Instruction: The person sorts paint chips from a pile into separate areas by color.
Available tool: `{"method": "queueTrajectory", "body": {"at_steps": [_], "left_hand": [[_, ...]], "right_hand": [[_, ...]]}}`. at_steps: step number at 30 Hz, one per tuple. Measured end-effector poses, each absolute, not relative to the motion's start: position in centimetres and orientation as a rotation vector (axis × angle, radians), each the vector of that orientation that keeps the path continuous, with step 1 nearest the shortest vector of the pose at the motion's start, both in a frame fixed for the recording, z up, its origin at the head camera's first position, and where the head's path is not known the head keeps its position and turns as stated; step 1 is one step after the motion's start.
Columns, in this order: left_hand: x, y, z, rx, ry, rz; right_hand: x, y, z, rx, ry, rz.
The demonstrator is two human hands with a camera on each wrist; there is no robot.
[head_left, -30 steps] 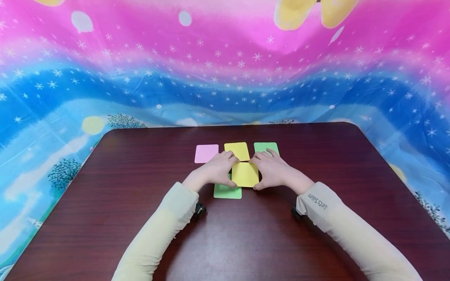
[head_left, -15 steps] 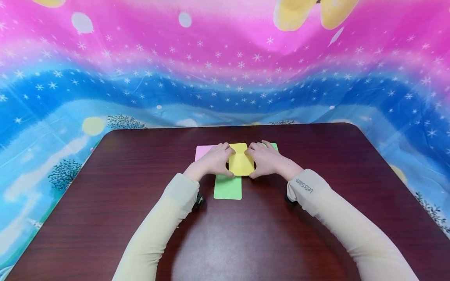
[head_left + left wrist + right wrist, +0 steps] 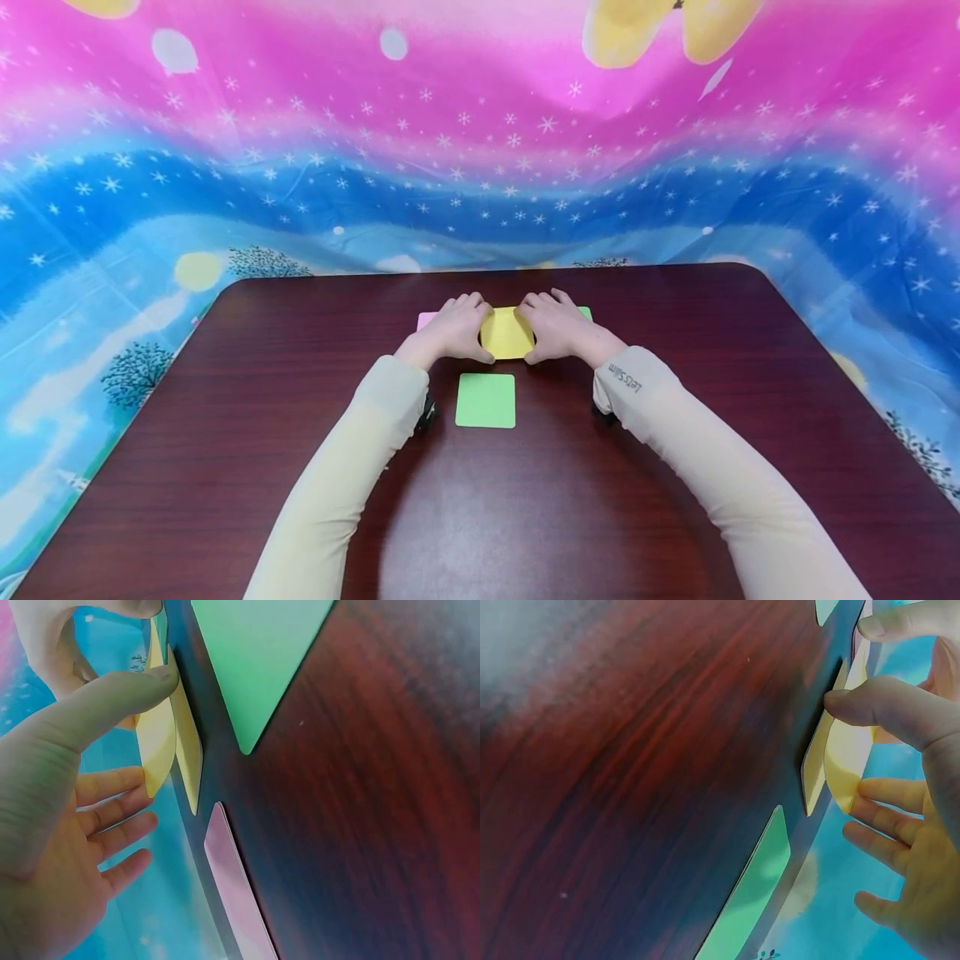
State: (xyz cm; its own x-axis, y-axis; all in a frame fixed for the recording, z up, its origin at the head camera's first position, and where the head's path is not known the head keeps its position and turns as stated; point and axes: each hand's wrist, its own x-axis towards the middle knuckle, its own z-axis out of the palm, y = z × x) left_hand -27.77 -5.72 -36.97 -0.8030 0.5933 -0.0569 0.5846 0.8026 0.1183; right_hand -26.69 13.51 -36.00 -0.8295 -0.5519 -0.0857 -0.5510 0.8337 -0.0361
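Both hands hold one square yellow card by its opposite sides. My left hand pinches the left side between thumb and fingertips; my right hand does the same on the right. The held card bows slightly in the wrist views. Just under it, a second yellow card lies on the table, with a narrow gap between the two. A pink card is mostly hidden behind the left hand. Behind the right hand shows the corner of a green card. Another green card lies nearer to me, fully visible.
The cards lie on a dark reddish-brown wooden table with rounded far corners. Behind its far edge hangs a pink and blue patterned cloth. A dark camera sits under each wrist.
Both hands have carried the yellow card away from me and slightly left, from over the near green card to over the yellow card in the back row. The near green card is now uncovered.
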Motion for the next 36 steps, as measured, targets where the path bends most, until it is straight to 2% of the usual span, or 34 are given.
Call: {"method": "queueTrajectory", "body": {"at_steps": [36], "left_hand": [[-30.2, -4.7, -37.0, 0.807, 2.807, 0.099]], "right_hand": [[-30.1, 13.3, -36.4, -0.706, 2.749, -0.017]]}}
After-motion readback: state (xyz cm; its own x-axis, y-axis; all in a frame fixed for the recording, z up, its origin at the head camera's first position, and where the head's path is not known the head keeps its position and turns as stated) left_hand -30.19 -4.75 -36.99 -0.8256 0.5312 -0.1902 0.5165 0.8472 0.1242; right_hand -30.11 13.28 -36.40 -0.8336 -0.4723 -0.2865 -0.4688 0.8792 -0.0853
